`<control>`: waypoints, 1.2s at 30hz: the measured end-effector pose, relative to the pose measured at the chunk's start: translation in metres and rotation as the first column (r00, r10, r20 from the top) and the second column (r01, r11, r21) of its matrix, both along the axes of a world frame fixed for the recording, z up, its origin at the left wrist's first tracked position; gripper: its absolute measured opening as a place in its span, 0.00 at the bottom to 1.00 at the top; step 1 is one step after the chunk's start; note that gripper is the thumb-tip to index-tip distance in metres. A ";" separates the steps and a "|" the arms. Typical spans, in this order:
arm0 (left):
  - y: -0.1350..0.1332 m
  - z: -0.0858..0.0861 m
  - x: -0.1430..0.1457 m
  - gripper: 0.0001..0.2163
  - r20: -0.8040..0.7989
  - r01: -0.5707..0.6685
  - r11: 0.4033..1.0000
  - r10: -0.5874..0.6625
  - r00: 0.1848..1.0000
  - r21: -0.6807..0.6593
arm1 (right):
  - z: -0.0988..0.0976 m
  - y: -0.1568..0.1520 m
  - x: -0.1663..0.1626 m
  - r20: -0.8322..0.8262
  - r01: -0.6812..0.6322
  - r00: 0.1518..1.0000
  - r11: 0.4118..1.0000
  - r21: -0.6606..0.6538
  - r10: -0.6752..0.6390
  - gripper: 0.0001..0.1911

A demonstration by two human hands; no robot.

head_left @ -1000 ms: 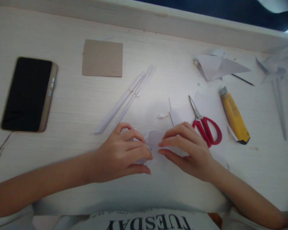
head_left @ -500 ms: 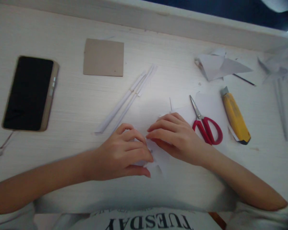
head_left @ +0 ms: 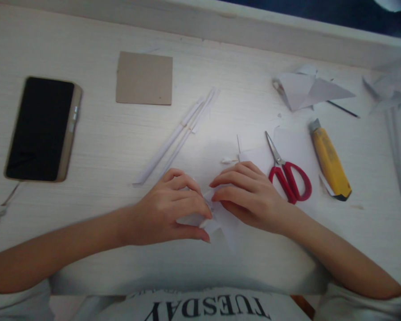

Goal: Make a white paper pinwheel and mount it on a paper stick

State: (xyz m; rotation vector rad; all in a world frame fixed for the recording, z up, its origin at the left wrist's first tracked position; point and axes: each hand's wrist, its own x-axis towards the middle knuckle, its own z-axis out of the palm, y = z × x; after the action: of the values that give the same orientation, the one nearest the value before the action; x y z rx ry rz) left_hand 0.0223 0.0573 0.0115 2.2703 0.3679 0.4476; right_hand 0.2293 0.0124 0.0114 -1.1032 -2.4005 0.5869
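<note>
A folded piece of white paper point(head_left: 217, 225) lies on the table between my two hands. My left hand point(head_left: 173, 209) is closed on it, thumb below and fingers curled over its left side. On the right, my right hand point(head_left: 245, 194) pinches the paper's upper part with thumb and fingertips; the hand hides the exact grip. Red-handled scissors point(head_left: 296, 180) lie just right of my right hand, partly over a white sheet point(head_left: 254, 156). Beyond my left hand rest thin rolled paper sticks point(head_left: 169, 145).
A phone point(head_left: 40, 129) lies at the left, and a brown cardboard piece point(head_left: 143, 79) at the back. On the right are a yellow utility knife point(head_left: 330, 160), a folded paper shape point(head_left: 307, 91) and a blurred paper pinwheel-like piece point(head_left: 392, 96). A low ledge point(head_left: 187, 24) runs along the back.
My right hand has shifted slightly right, away from my left hand, and more of the white paper shows between them. A small white-tipped stick beyond my right hand is now more visible.
</note>
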 end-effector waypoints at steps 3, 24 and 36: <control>-0.001 -0.001 0.000 0.10 0.021 -0.023 1.000 0.023 0.999 -0.004 | 0.000 -0.003 0.002 -0.025 -0.014 1.000 1.000 0.012 0.014 0.05; 0.000 -0.001 0.000 0.12 0.010 -0.045 0.997 0.045 0.999 -0.058 | 0.006 -0.012 0.000 0.013 0.066 0.998 0.996 0.060 -0.066 0.05; 0.000 -0.002 0.001 0.12 0.029 -0.086 0.996 0.086 0.996 -0.023 | 0.009 -0.018 -0.008 0.016 0.134 0.991 0.991 0.008 -0.134 0.04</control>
State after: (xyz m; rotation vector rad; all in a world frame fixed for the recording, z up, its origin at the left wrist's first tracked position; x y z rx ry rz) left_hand 0.0229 0.0571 0.0099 2.2310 0.4544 0.5187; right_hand 0.2218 -0.0055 0.0206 -1.2593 -2.3188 0.5261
